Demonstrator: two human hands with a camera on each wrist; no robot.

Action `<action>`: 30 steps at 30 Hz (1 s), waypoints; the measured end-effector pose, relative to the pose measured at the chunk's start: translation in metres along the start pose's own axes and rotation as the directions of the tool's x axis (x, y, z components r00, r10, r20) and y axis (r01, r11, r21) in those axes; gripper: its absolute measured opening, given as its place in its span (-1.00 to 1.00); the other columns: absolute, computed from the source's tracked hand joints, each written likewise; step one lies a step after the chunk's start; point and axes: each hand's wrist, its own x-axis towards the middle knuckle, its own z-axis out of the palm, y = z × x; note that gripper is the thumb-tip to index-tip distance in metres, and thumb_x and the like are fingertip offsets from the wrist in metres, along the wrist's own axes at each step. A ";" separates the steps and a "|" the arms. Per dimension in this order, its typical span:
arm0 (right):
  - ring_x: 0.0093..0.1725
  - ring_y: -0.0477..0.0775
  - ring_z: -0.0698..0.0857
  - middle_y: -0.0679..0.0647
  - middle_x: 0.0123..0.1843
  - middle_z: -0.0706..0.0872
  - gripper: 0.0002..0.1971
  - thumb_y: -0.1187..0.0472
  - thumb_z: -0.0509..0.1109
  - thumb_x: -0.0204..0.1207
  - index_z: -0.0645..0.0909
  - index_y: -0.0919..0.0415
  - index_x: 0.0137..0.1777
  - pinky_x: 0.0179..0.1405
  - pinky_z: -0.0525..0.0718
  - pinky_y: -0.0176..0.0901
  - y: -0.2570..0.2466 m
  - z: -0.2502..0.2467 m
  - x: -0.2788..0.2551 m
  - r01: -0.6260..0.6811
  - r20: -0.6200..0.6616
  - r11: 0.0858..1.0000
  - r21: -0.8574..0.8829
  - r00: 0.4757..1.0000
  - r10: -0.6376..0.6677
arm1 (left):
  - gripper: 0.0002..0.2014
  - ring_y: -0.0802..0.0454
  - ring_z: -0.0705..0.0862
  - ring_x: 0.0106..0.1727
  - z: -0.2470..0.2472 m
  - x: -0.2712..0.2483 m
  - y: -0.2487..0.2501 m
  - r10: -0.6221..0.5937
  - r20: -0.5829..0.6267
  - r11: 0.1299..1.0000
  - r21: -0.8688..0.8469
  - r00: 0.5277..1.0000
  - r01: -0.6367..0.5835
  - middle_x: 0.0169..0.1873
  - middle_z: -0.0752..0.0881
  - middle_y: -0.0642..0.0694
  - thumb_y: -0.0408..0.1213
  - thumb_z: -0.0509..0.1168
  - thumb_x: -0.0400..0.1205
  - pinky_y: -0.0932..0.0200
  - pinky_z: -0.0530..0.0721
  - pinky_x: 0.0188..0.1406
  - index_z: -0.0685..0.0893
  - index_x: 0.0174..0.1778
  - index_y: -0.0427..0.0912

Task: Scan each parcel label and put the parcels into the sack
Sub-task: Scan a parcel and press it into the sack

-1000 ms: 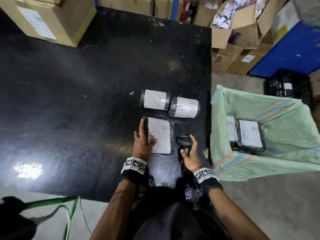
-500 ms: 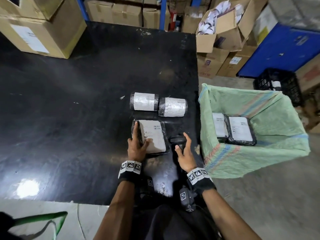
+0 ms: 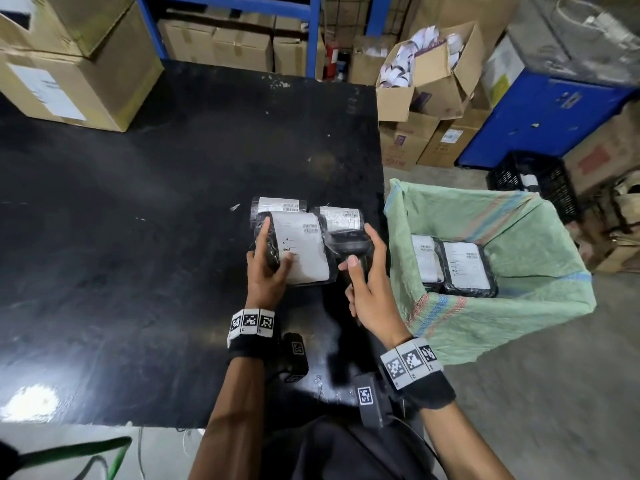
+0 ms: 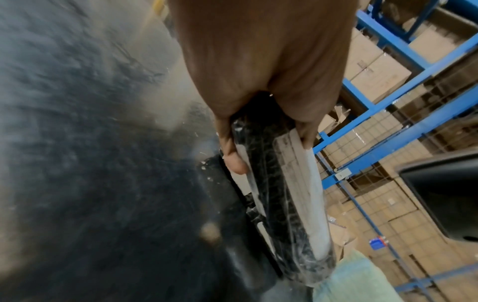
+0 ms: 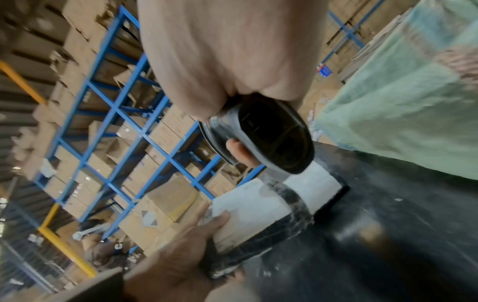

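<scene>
My left hand [image 3: 268,265] grips a flat black-wrapped parcel [image 3: 301,247] by its left edge, white label up, lifted off the black table [image 3: 138,237]. The same parcel [image 4: 292,194] shows edge-on in the left wrist view, and its label [image 5: 258,208] faces the right wrist camera. My right hand [image 3: 363,271] holds a black barcode scanner [image 3: 346,242] by its handle, right beside the parcel; its window [image 5: 274,137] points toward the label. Two rolled parcels [image 3: 278,204] [image 3: 341,216] lie on the table behind. The green sack [image 3: 502,306] stands open at the right with two parcels [image 3: 464,268] inside.
Cardboard boxes [image 3: 69,74] sit on the table's far left corner. More boxes [image 3: 426,84], a blue cabinet [image 3: 547,116] and a black crate [image 3: 533,181] stand behind the sack. Blue racking [image 3: 311,29] rises at the back. Concrete floor [image 3: 554,410] lies to the right.
My left hand has picked the flat parcel up from the table. My right hand has closed round the scanner and raised it beside the parcel.
</scene>
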 end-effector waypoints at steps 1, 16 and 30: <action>-0.52 0.02 0.52 -0.06 0.01 0.73 -0.47 -0.01 0.15 0.77 0.07 -0.45 0.62 -0.48 0.52 -0.15 -0.008 0.001 0.002 0.013 0.002 1.000 0.016 1.000 -0.013 | -0.18 -0.12 0.50 0.62 0.001 0.003 0.003 -0.001 -0.004 0.998 -0.070 1.000 0.001 0.70 0.45 0.19 -0.09 0.45 0.64 -0.26 0.45 0.68 0.23 0.81 0.15; -0.49 -0.03 0.49 -0.01 -0.07 0.69 -0.50 0.05 0.08 0.80 0.09 -0.44 0.64 -0.54 0.47 -0.36 -0.065 0.004 0.026 0.118 0.023 0.990 0.073 0.993 -0.120 | -0.23 0.38 0.57 0.53 0.008 0.024 0.045 0.017 -0.055 0.922 -0.386 0.998 -0.036 0.59 0.42 0.28 -0.61 0.32 0.72 0.17 0.59 0.56 0.16 0.79 -0.13; -0.48 0.02 0.48 0.05 -0.06 0.71 -0.49 0.07 0.09 0.80 0.10 -0.41 0.64 -0.53 0.47 -0.29 -0.076 0.016 0.025 0.138 0.046 0.990 0.035 0.989 -0.140 | -0.19 0.14 0.43 0.71 -0.002 0.025 0.041 0.005 -0.061 0.902 -0.430 0.998 -0.031 0.75 0.33 0.14 -0.45 0.43 0.68 0.03 0.57 0.62 0.20 0.81 -0.04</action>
